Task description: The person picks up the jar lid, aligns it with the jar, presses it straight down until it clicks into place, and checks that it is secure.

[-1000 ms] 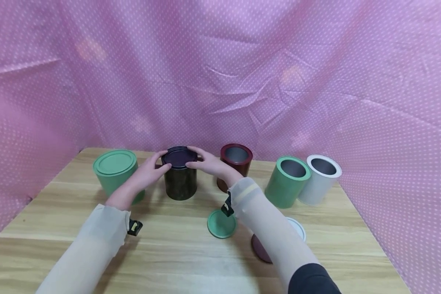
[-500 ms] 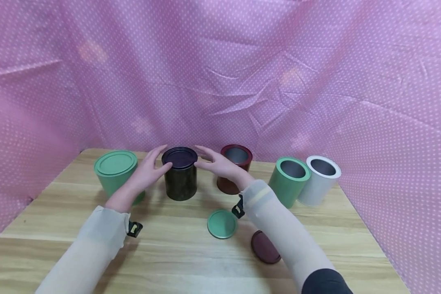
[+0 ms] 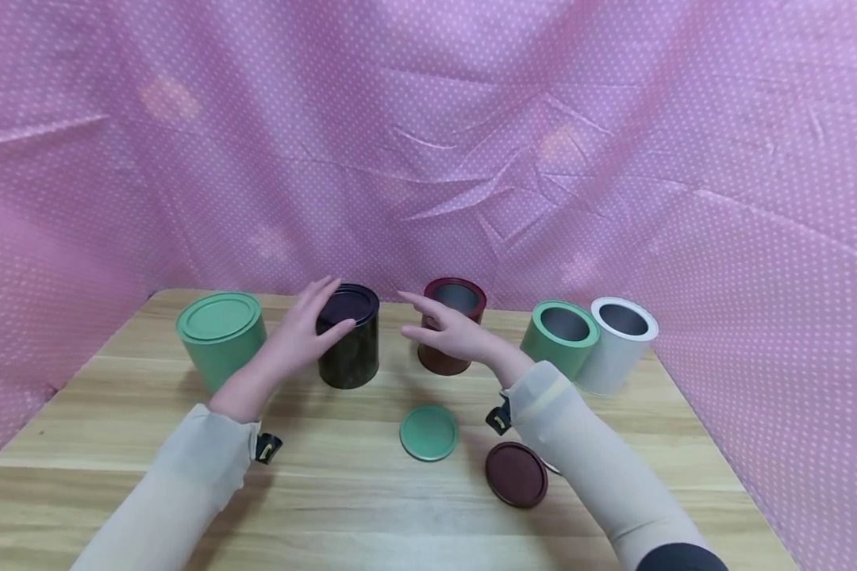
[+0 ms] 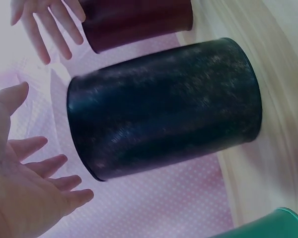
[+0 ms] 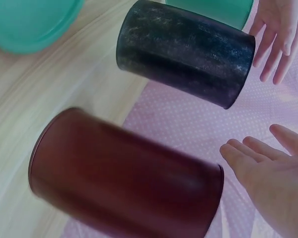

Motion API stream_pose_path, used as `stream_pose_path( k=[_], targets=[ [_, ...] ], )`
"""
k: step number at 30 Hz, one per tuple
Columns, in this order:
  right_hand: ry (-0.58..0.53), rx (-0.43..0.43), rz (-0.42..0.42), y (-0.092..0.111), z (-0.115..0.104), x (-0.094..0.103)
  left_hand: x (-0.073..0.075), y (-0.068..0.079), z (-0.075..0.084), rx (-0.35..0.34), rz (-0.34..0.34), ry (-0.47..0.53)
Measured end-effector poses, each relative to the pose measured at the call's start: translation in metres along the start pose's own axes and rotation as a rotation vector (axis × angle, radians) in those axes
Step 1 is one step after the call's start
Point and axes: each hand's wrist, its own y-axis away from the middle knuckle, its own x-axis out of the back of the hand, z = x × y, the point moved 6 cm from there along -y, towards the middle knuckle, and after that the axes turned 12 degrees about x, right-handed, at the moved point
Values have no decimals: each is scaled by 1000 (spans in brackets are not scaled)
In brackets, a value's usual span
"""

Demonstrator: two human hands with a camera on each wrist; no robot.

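A black can [image 3: 348, 357] with a dark lid on its top stands upright at the back of the table. Over its left side is my left hand [image 3: 301, 323], fingers spread and overlapping the rim in the head view. The left wrist view shows those fingers apart from the can's top end. My right hand [image 3: 451, 329] hovers in front of a dark red can [image 3: 443, 361], with its fingers extended and nothing in them. That red can has an open top. In the right wrist view, the right hand's fingers [image 5: 243, 153] sit just off the red can's top end.
A lidded green can [image 3: 221, 341] stands at left. At right, an open green can [image 3: 553, 345] is beside an open white can [image 3: 614, 357]. A green lid [image 3: 428, 433] and a dark red lid [image 3: 516, 474] lie in front; the right sleeve mostly hides a white lid.
Both hands were at the black can's lid rim. My right hand has since drawn away to the right, towards the red can. My left hand has shifted slightly right over the black can.
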Motion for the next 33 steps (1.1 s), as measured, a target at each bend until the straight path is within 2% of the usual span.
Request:
stream_pose_path(
  k=[5, 13, 22, 26, 30, 33],
  targets=[
    [44, 16, 0, 23, -5, 10, -5, 4, 15, -37, 7, -26],
    [108, -69, -19, 70, -5, 25, -22, 14, 45, -137, 30, -67],
    [226, -58, -19, 114, -5, 34, -57, 32, 76, -194, 6, -89],
    [244, -52, 3, 132, -4, 35, -77, 37, 84, -206, -35, -76],
    [265, -56, 6, 149, -1, 33, -99, 45, 92, -254, -63, -48],
    [295, -50, 1, 160, 0, 30, -115, 50, 96, -284, -87, -62]
  ],
)
